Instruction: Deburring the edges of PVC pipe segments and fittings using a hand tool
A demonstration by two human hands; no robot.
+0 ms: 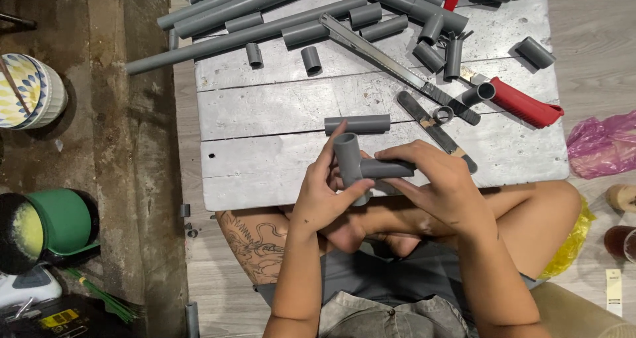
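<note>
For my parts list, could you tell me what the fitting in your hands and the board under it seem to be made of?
Fitting: likely PVC plastic, uniform matte grey with smooth moulded walls. Board: looks like wooden planks, painted whitish and worn, with seams and scuffs showing.

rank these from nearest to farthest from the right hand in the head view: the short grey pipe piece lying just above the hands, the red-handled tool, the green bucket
From the right hand:
1. Short grey pipe piece, on the board just beyond the fingers, up and to the left.
2. Red-handled tool, on the board's right side, farther up.
3. Green bucket, on the floor far to the left, past the other hand.
</note>
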